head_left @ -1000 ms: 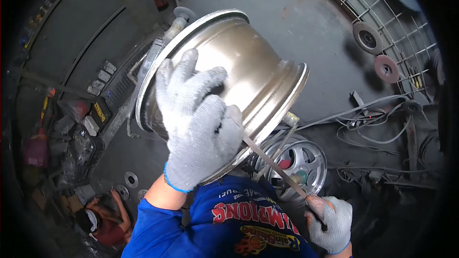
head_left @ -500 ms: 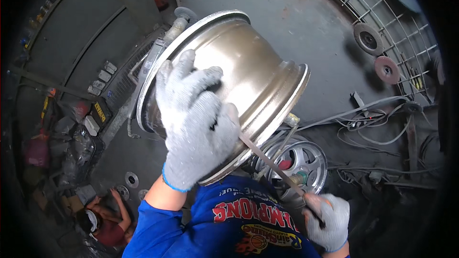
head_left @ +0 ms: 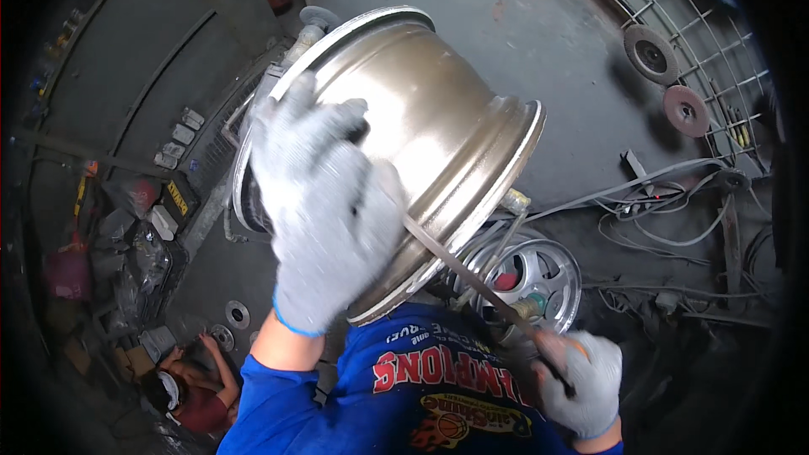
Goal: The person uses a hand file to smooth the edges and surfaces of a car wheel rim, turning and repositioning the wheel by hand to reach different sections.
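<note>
A large car wheel rim (head_left: 421, 109) lies on its side before me, its bronze-silver barrel facing me and its lip edges pale and rough. My left hand (head_left: 324, 211), in a grey-white knit glove, lies over the barrel. Its fingers curve across the metal and are blurred. A long, narrow, flat file (head_left: 459, 268) slants across the near lip; its far end vanishes beneath the left hand, which seems to grip it. My right hand (head_left: 581, 383), gloved too, is closed round the file's brownish handle end at the lower right.
A silver spoked wheel (head_left: 548, 286) stands below right. Grinding discs (head_left: 651, 55) hang on a wire grid. Cables and hoses (head_left: 666, 232) run along the right. An angle grinder (head_left: 308, 38) rests behind the rim. Another person (head_left: 190, 392) crouches at the lower left among discs and clutter.
My left hand and the far end of the file have slid left and slightly up across the barrel. The right hand has shifted slightly. The wheel rim appears slightly higher and farther left in view.
</note>
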{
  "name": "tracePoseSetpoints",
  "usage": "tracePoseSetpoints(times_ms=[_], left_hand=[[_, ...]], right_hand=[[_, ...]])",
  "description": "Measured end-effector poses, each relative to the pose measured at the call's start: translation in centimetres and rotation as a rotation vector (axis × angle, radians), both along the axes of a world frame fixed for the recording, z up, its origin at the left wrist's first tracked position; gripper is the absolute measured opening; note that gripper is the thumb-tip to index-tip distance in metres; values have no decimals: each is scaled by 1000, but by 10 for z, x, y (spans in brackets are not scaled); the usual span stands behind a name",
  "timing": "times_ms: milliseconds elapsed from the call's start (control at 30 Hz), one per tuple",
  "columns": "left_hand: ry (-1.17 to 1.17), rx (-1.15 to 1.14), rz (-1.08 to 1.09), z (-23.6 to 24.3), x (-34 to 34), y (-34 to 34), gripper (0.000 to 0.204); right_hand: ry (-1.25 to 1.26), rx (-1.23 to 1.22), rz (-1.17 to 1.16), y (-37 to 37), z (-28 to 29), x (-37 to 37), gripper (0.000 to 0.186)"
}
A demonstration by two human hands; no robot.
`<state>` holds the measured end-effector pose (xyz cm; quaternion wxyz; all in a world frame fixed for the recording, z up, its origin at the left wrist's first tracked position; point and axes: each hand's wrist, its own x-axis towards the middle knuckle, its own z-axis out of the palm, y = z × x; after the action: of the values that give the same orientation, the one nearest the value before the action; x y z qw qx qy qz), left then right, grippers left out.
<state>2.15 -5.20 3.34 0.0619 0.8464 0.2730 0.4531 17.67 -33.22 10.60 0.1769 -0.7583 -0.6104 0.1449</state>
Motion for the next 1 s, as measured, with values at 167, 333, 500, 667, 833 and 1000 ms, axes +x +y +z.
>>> tracePoseSetpoints(times_ms=[167,333,500,667,833,1000], left_hand=[[34,-3,-70,0,3,-5,10],[24,74,158,-6,-16,52,14],[44,31,59,4,-6,15,12],[135,-42,-57,9,-2,-25,12],[-76,-57,106,-11,-12,34,12],[-56,-59,190,-5,-7,25,11]], right_hand=[[28,-36,-82,-14,6,-2,36],[1,125,31,51,-28,2,44],[34,12,1,20,-13,8,39],[-59,29,-52,-27,1,1,36],[-21,-30,71,34,-16,13,38],[70,70,69,41,-24,15,38]])
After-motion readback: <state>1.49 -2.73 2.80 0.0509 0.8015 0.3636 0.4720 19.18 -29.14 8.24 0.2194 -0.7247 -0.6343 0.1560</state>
